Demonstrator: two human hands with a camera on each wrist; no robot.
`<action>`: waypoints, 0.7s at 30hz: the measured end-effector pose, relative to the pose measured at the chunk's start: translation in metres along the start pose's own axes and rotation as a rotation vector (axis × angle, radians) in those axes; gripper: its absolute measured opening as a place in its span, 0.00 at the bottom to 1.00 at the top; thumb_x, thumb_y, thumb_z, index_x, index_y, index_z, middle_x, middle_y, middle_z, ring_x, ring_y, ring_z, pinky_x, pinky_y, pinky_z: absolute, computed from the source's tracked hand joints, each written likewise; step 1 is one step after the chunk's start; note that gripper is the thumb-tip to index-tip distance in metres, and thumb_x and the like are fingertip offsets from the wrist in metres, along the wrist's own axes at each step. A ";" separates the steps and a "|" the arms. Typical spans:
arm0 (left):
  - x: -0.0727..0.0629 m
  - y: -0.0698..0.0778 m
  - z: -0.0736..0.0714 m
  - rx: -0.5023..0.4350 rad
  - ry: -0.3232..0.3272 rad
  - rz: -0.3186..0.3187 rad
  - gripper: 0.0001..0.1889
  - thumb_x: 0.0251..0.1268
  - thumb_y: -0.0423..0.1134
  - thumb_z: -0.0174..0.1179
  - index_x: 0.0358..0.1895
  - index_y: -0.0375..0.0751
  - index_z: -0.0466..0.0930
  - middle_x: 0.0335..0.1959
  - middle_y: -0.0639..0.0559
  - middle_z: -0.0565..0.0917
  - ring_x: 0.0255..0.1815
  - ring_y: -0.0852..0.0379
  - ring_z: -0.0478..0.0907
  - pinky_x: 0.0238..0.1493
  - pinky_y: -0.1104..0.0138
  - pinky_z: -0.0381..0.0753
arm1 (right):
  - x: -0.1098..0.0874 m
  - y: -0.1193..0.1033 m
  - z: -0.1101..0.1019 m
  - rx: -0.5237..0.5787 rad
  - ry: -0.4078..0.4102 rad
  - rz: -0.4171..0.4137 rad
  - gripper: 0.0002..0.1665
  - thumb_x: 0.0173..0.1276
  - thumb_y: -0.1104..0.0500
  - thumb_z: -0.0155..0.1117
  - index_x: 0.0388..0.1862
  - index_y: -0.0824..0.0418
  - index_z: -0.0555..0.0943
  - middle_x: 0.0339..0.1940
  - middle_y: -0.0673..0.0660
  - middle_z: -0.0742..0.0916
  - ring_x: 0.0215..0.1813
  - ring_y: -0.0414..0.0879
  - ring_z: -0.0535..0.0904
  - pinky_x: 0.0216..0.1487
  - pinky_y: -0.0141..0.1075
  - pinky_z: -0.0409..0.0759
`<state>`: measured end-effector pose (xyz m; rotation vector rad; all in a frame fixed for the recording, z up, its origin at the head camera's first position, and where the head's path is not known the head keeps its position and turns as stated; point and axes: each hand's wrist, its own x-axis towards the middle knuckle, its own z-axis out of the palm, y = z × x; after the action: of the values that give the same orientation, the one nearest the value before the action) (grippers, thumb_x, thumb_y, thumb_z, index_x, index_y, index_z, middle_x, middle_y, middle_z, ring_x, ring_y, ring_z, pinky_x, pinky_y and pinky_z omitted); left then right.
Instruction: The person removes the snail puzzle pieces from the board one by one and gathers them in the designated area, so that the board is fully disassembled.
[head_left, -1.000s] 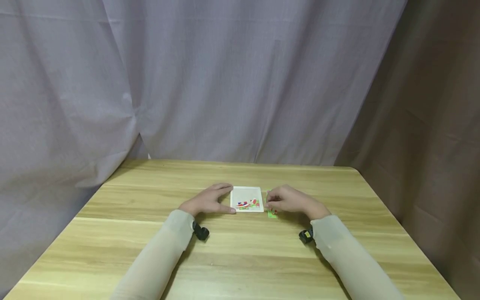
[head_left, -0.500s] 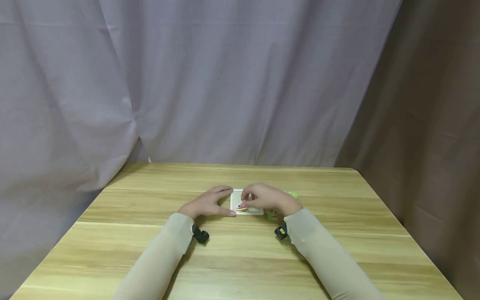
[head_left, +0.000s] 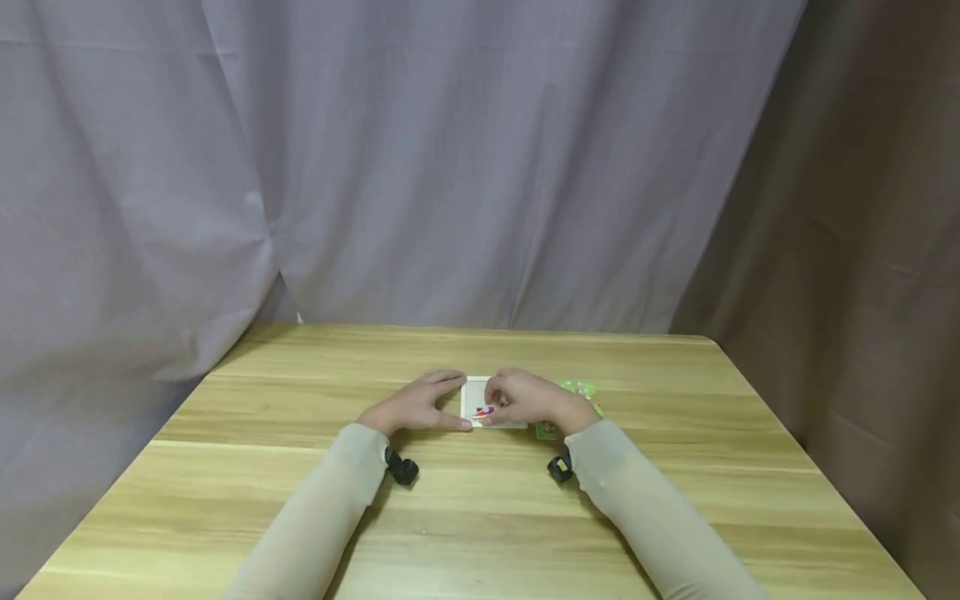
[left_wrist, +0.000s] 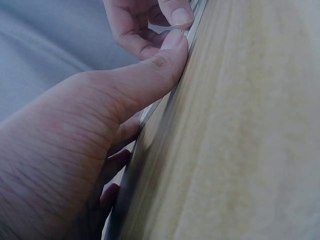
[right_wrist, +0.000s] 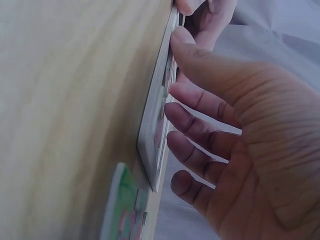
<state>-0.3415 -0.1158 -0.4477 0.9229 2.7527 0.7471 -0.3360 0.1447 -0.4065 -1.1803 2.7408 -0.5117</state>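
Note:
A flat puzzle tray (head_left: 463, 402) with a white rim lies on the table between both hands. My left hand (head_left: 416, 405) braces its left side, fingers at the far corner and thumb at the near one, spread rather than curled. Over the tray bends my right hand (head_left: 528, 396); its thumb and forefinger hold a red, white and blue puzzle piece (head_left: 483, 412) low against the tray floor. The hand covers much of the tray's right part. In the right wrist view, the thumb is at the tray's edge (right_wrist: 150, 125) and the other fingers curve loosely.
Green puzzle pieces (head_left: 581, 388) lie right of the tray, partly behind the right hand. One thick green piece (right_wrist: 120, 200) shows close to the tray in the right wrist view. Wood-grain table (head_left: 480, 517) spreads around; grey curtains (head_left: 450, 167) hang behind it.
My right hand has moved left from the pieces beside the tray to over the tray, then stayed there with small shifts. The left hand has kept its place.

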 end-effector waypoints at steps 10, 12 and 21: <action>0.001 -0.002 0.003 0.005 0.005 0.006 0.54 0.60 0.70 0.69 0.84 0.46 0.60 0.86 0.49 0.60 0.86 0.42 0.56 0.85 0.40 0.55 | 0.002 0.000 0.005 -0.005 0.000 -0.011 0.15 0.69 0.50 0.78 0.40 0.60 0.85 0.38 0.53 0.84 0.40 0.42 0.77 0.44 0.32 0.79; 0.002 -0.002 0.003 0.011 0.007 0.006 0.54 0.61 0.70 0.69 0.84 0.46 0.60 0.86 0.49 0.60 0.86 0.43 0.56 0.85 0.41 0.55 | 0.003 0.001 0.004 -0.004 0.003 0.000 0.14 0.69 0.51 0.78 0.39 0.59 0.85 0.38 0.53 0.83 0.40 0.41 0.76 0.44 0.32 0.79; 0.000 -0.001 0.002 -0.001 0.001 -0.012 0.54 0.61 0.70 0.68 0.84 0.46 0.60 0.86 0.49 0.59 0.87 0.43 0.54 0.85 0.41 0.55 | 0.004 0.001 0.005 0.035 0.025 -0.022 0.05 0.71 0.62 0.72 0.37 0.57 0.82 0.33 0.48 0.85 0.36 0.38 0.77 0.41 0.30 0.80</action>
<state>-0.3415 -0.1153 -0.4499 0.9056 2.7557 0.7465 -0.3385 0.1413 -0.4111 -1.2053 2.7303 -0.5782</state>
